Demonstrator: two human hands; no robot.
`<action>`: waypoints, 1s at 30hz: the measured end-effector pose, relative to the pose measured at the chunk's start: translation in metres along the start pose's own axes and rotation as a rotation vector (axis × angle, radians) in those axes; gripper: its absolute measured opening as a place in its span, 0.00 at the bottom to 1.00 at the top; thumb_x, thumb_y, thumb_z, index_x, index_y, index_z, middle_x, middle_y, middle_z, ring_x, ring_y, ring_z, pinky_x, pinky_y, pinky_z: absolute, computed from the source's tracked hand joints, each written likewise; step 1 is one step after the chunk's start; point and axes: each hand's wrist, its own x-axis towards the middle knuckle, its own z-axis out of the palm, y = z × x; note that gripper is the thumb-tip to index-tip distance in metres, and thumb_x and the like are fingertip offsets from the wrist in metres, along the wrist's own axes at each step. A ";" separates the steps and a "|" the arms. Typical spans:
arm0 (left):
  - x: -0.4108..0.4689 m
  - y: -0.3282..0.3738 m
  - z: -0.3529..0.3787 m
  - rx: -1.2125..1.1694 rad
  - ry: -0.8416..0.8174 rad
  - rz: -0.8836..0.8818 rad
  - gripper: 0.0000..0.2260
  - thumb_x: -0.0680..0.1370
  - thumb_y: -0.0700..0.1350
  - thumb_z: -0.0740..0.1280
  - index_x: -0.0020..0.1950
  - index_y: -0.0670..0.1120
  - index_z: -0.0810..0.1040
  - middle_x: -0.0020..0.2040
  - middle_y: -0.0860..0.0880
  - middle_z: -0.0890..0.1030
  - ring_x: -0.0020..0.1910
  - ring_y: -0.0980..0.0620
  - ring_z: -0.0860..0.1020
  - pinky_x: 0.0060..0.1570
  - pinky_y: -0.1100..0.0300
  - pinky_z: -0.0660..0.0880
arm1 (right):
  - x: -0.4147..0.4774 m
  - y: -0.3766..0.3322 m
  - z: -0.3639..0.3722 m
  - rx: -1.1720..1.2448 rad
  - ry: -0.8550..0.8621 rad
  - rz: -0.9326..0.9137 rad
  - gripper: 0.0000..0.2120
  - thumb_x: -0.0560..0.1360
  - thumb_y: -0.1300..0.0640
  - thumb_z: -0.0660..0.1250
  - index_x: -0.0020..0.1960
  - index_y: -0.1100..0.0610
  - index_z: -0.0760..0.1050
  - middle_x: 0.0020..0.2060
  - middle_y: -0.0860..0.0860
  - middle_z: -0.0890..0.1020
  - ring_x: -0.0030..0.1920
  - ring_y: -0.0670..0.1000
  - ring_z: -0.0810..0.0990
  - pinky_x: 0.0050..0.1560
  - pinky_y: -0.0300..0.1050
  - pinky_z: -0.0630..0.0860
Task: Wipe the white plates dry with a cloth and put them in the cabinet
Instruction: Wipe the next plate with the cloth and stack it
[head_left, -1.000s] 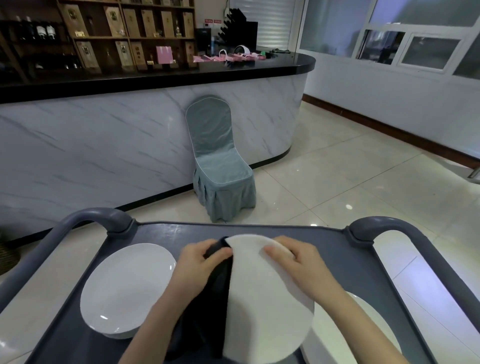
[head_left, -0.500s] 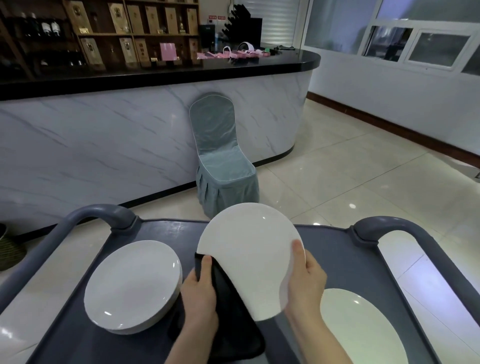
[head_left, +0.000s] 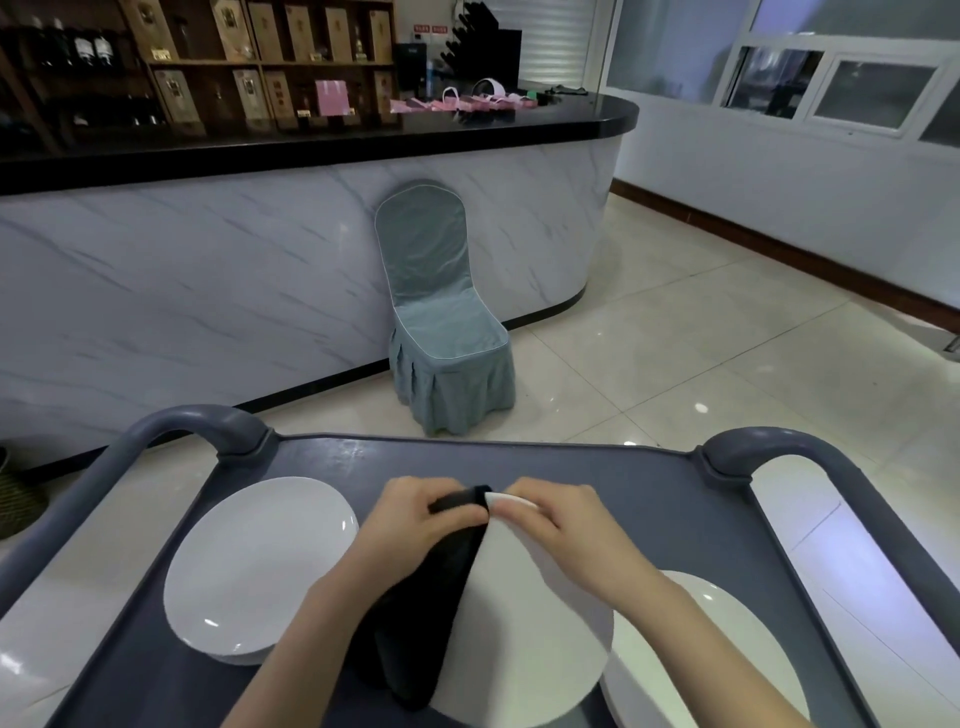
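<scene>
One plate has been lowered over the cart, gripped by the right hand, the cloth pinched on its rim by the left hand; wiping is judged unfinished.

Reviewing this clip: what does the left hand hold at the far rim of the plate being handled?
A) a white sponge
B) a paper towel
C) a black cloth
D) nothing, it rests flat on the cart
C: the left hand grips a black cloth draped over the far rim of the white plate, while the right hand holds that rim beside it.
</scene>
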 end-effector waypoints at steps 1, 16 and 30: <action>-0.002 -0.004 0.002 -0.019 0.024 -0.021 0.12 0.74 0.47 0.73 0.32 0.50 0.76 0.28 0.57 0.70 0.29 0.60 0.67 0.31 0.66 0.63 | -0.002 0.003 0.001 0.013 0.037 -0.003 0.14 0.79 0.43 0.63 0.42 0.51 0.78 0.35 0.48 0.79 0.36 0.45 0.74 0.41 0.41 0.70; -0.027 -0.017 0.039 -0.876 0.805 -0.764 0.10 0.79 0.49 0.67 0.40 0.47 0.79 0.42 0.49 0.82 0.41 0.51 0.79 0.35 0.59 0.73 | -0.034 0.018 0.055 0.764 0.571 0.501 0.09 0.80 0.53 0.64 0.57 0.43 0.79 0.51 0.42 0.85 0.55 0.48 0.83 0.60 0.56 0.78; -0.018 -0.013 -0.017 -0.735 0.384 -0.749 0.12 0.79 0.49 0.67 0.52 0.41 0.83 0.48 0.44 0.86 0.48 0.46 0.84 0.49 0.52 0.79 | -0.043 0.025 0.019 -0.776 0.099 -0.618 0.26 0.68 0.59 0.72 0.66 0.50 0.78 0.66 0.50 0.78 0.66 0.54 0.78 0.59 0.51 0.79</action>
